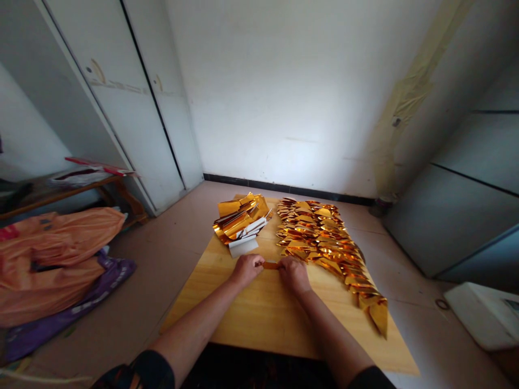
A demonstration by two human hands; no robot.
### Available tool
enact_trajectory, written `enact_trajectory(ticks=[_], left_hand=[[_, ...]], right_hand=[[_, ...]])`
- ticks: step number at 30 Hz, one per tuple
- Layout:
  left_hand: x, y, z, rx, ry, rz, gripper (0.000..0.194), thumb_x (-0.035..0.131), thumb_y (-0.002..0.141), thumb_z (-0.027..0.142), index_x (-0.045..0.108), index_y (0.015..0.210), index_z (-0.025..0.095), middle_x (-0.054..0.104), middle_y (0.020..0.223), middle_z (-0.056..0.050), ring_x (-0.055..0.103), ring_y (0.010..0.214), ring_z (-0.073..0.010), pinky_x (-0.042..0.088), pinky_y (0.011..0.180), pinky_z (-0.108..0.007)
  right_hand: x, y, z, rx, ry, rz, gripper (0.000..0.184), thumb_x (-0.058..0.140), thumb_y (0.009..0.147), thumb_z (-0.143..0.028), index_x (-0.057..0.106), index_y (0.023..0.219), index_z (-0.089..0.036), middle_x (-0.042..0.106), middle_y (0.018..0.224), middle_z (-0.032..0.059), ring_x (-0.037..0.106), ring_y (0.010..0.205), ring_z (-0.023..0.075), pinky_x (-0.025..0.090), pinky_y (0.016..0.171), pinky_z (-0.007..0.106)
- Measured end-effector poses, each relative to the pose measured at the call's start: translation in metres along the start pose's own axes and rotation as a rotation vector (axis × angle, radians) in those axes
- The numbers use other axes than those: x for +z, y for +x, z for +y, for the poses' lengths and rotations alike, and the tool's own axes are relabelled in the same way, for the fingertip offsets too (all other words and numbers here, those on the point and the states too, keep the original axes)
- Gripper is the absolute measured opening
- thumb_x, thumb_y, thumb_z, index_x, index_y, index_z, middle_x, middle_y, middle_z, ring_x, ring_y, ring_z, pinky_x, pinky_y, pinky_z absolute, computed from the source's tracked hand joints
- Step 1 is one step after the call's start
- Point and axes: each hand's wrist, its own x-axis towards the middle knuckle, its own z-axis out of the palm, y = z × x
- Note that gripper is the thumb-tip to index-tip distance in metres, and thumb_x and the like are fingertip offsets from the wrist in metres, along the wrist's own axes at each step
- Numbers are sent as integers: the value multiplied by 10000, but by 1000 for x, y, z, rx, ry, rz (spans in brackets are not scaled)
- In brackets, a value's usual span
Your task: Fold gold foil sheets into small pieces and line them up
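My left hand (246,269) and my right hand (294,273) meet at the middle of a wooden board (259,319). Both are closed on a small gold foil piece (271,265) held between them, pressed near the board's surface. Behind my left hand lies a loose heap of flat gold foil sheets (240,220), some showing white backs. To the right, a long overlapping row of folded gold foil pieces (324,237) runs from the board's far end down to its right edge.
The board rests low over a pinkish tiled floor (162,259). Orange and purple plastic bags (52,259) lie at the left under a low wooden shelf (60,189). White cabinet doors (133,102) stand behind. A white box (482,313) sits at the right.
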Motion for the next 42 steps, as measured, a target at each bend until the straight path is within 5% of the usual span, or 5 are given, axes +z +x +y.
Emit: enact_trajectory(ticks=[10, 16, 23, 32, 42], left_hand=[[6, -5, 3, -66, -41, 55, 194, 599, 687, 65, 696, 817, 171, 717, 770, -4, 631, 698, -128, 434, 644, -202], [5, -10, 9, -63, -19, 100, 153, 540, 820, 204, 690, 854, 194, 728, 826, -15, 651, 755, -139, 435, 682, -212], [15, -10, 9, -115, 29, 145, 97, 562, 812, 182, 654, 831, 203, 705, 780, 12, 612, 687, -102, 373, 615, -182], [13, -8, 14, -55, 103, 137, 100, 550, 801, 121, 617, 802, 195, 668, 765, 14, 579, 700, -110, 359, 636, -202], [3, -1, 8, 164, 238, 24, 169, 551, 837, 148, 701, 786, 208, 621, 812, -32, 547, 843, -159, 381, 737, -249]], right_hand=[[1, -4, -5, 16, -79, 32, 225, 506, 899, -253, 696, 791, -201, 686, 875, 42, 601, 878, 168, 345, 731, 255], [11, -4, -7, 19, -90, 144, 206, 504, 913, -234, 676, 805, -201, 682, 842, 40, 588, 839, 168, 317, 719, 265], [21, -4, -4, 59, -36, 204, 139, 509, 899, -220, 625, 975, -213, 680, 888, 32, 588, 881, 175, 317, 766, 281], [10, -6, -12, 90, -109, 100, 160, 455, 919, -229, 598, 854, -197, 658, 895, 55, 582, 870, 180, 326, 747, 285], [-3, 0, -17, 163, -140, -74, 208, 447, 904, -189, 649, 949, -169, 687, 939, 91, 645, 844, 185, 409, 677, 250]])
